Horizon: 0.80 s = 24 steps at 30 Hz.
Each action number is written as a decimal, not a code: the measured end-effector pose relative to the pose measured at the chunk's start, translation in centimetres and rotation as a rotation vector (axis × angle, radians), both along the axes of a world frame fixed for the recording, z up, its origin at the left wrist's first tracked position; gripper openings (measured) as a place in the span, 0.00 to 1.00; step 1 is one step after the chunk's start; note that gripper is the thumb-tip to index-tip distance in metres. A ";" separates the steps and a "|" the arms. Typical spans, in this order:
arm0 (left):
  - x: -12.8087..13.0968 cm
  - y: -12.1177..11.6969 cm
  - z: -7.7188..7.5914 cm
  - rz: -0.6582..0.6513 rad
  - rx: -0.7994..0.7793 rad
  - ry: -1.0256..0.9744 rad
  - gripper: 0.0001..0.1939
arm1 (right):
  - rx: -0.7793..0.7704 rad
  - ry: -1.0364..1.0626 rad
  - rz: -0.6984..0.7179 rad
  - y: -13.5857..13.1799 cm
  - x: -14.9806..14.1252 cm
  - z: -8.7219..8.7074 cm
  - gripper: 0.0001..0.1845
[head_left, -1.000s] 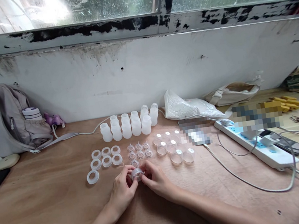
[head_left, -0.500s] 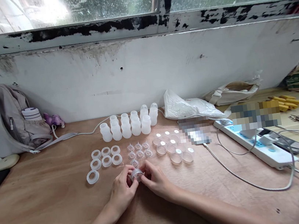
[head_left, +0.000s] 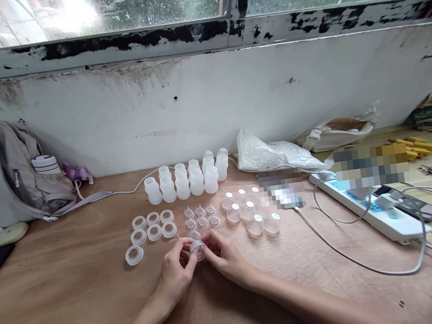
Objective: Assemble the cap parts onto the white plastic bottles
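Ring, clear, one: lay at centre, pinched from both sides; whether it touched the table could not be told. Left hand, at 8 o'clock, and right hand, at 4, each gripped it between thumb and fingers. Chief risk, as judged: uneven pressure could have tilted it or shot it loose. Lone teat, at 12, just beyond: a forward slip could have knocked it toward the paired rows of teats behind. Spare rings, at 9 to 10, and lids, at 2, lay apart, less exposed. Bottles, far 12, stood upright.
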<state>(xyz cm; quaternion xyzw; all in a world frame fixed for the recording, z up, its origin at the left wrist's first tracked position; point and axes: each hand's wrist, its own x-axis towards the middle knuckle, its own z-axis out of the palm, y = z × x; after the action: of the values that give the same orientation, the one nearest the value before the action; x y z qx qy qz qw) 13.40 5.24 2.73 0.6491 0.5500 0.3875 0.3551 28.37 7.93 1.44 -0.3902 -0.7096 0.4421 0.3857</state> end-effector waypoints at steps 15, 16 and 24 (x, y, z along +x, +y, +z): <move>0.3 -0.3 0.1 0.027 0.005 0.113 0.03 | 0.036 -0.031 0.021 -0.1 -0.3 -0.2 0.03; 0.3 -0.3 0.1 0.028 0.000 0.111 0.03 | 0.035 -0.030 0.021 -0.1 -0.4 -0.2 0.03; 0.2 -0.2 -0.3 0.022 -0.023 0.096 0.04 | 0.039 -0.044 0.000 0.0 -0.3 0.0 0.05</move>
<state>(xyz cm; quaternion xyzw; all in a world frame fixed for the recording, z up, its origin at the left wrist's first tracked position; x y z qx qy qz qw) 13.62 5.09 2.45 0.6566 0.5780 0.3533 0.3316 28.06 7.91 1.41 -0.3922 -0.7264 0.4195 0.3775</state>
